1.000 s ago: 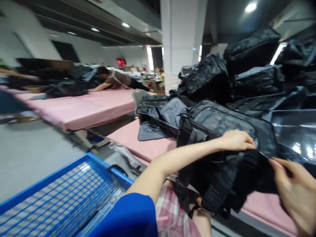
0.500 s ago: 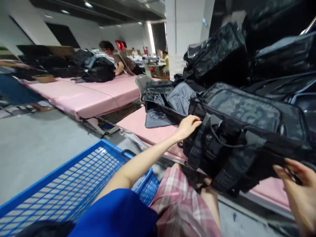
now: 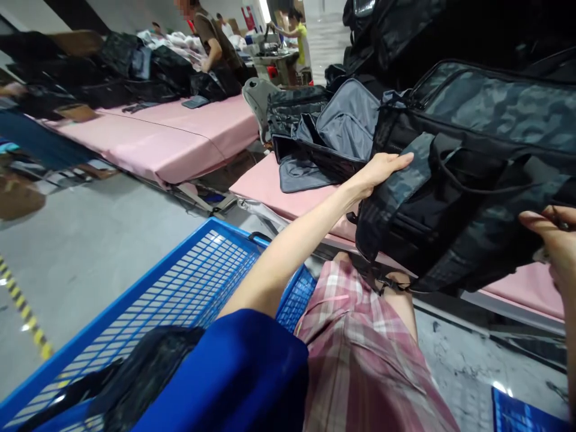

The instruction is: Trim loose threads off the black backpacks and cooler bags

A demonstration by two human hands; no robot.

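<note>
A black and grey camouflage backpack [image 3: 450,216] lies across the pink table's near edge, straps facing me. My left hand [image 3: 382,171] grips a camouflage shoulder strap [image 3: 416,165] at the bag's left side, thumb on top. At the right side my right hand [image 3: 555,237] is closed beside the other strap, its thumb and fingers pinched together. Something small and dark shows in that hand, too little to name. Left of this bag an unzipped backpack [image 3: 348,123] lies with its grey lining showing.
A blue plastic crate [image 3: 180,270] with a black bag [image 3: 150,372] in it stands at my left. Black bags are piled high at the right [image 3: 450,36]. Across the aisle, a co-worker [image 3: 216,45] stands by another pink table [image 3: 180,135] with several bags.
The view has tilted down and shifted. My left hand has moved from the bag's edge onto the shoulder strap. My right hand remains by the bag's right side. The co-worker has straightened up.
</note>
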